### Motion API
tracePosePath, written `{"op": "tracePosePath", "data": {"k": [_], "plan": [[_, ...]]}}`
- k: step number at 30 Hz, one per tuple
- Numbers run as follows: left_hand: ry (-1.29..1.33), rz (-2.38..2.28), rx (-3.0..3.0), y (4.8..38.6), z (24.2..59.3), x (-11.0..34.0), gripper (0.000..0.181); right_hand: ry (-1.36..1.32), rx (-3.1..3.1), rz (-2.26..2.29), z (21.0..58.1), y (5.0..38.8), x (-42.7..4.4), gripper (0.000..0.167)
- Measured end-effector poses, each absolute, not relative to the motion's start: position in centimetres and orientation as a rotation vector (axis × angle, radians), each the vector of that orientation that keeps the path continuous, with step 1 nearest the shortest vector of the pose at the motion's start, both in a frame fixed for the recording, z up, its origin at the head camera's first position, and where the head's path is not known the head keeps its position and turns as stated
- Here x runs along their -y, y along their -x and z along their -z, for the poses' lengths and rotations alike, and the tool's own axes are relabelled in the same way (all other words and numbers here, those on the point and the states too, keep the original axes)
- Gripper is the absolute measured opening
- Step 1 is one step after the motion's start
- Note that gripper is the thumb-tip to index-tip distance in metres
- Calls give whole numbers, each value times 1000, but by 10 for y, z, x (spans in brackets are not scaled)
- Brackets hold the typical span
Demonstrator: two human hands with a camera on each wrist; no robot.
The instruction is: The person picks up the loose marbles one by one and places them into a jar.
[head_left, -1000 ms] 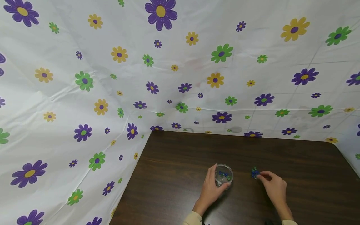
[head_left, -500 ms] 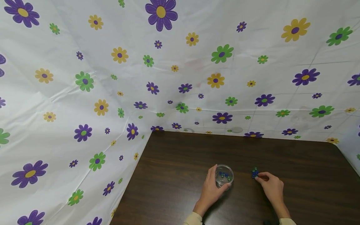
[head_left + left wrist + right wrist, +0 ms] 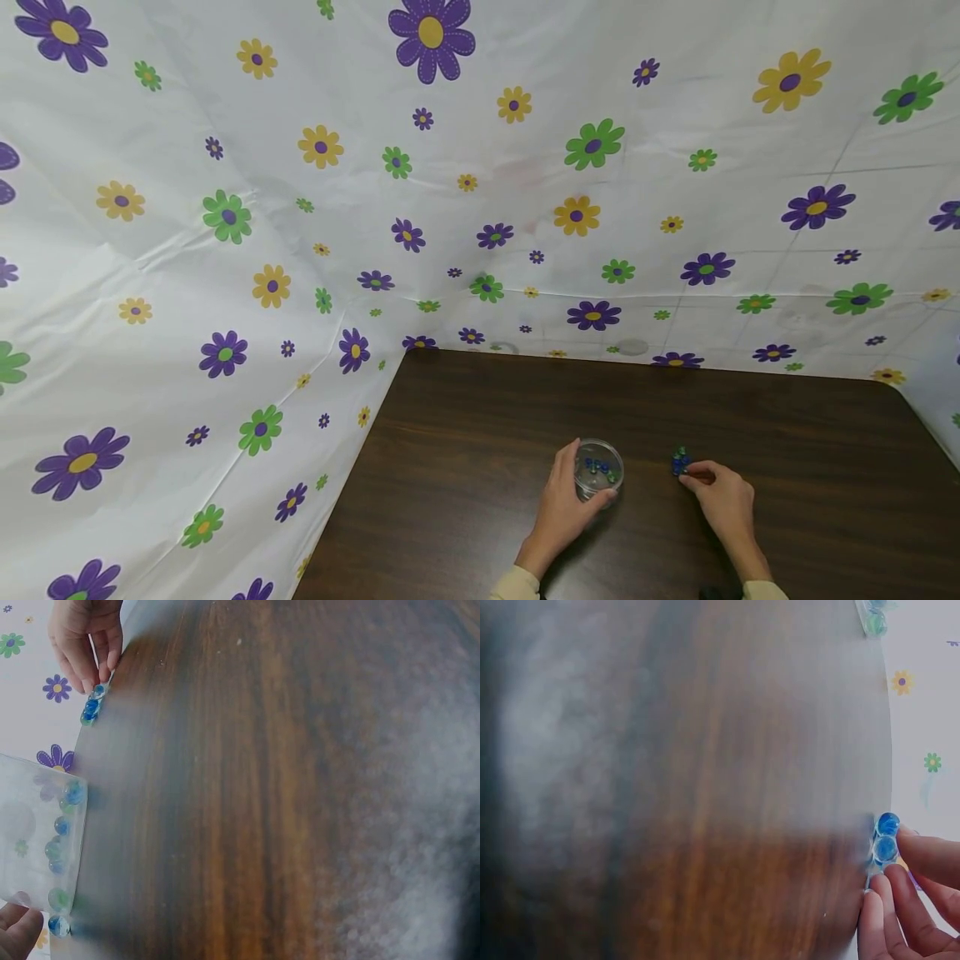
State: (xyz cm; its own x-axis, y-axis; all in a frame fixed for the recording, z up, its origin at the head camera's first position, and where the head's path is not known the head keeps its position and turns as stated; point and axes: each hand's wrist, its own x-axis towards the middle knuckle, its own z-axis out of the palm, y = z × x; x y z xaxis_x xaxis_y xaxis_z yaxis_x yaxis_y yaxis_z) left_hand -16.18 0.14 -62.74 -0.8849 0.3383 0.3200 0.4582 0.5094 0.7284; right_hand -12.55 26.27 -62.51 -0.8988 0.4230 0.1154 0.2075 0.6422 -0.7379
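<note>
My left hand [image 3: 561, 504] grips a clear plastic cup [image 3: 609, 452] that holds several small blue and green marbles [image 3: 598, 467]. Through the cup's wall [image 3: 22, 825], the left wrist view shows those marbles along its bottom. To the right, my right hand [image 3: 723, 498] is at a small cluster of blue and green marbles [image 3: 680, 457] on the table. Its thumb and fingertips pinch at a blue marble [image 3: 889, 823] on the near side of this cluster. Another blue marble [image 3: 885, 849] touches it. The fingers partly hide the cluster.
The dark wood-grain table [image 3: 480, 450] extends around both hands. White sheeting printed with flowers [image 3: 450, 192] hangs behind the table and along its left side.
My right hand has shifted slightly left and down, staying at the marble cluster; its fingertips now cover the cluster's near right part. The left hand and cup have stayed in place.
</note>
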Motion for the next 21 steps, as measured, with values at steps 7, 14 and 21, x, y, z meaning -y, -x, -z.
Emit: {"op": "tracePosePath", "data": {"k": [7, 14, 21], "plan": [[682, 1334, 2621, 162, 627, -2, 86, 476, 2609, -1098, 625, 126, -264, 17], [670, 1335, 2637, 161, 625, -2, 87, 445, 2639, -1130, 625, 127, -265, 19], [668, 1340, 2644, 161, 624, -1, 87, 446, 2671, -1143, 623, 129, -266, 20]]}}
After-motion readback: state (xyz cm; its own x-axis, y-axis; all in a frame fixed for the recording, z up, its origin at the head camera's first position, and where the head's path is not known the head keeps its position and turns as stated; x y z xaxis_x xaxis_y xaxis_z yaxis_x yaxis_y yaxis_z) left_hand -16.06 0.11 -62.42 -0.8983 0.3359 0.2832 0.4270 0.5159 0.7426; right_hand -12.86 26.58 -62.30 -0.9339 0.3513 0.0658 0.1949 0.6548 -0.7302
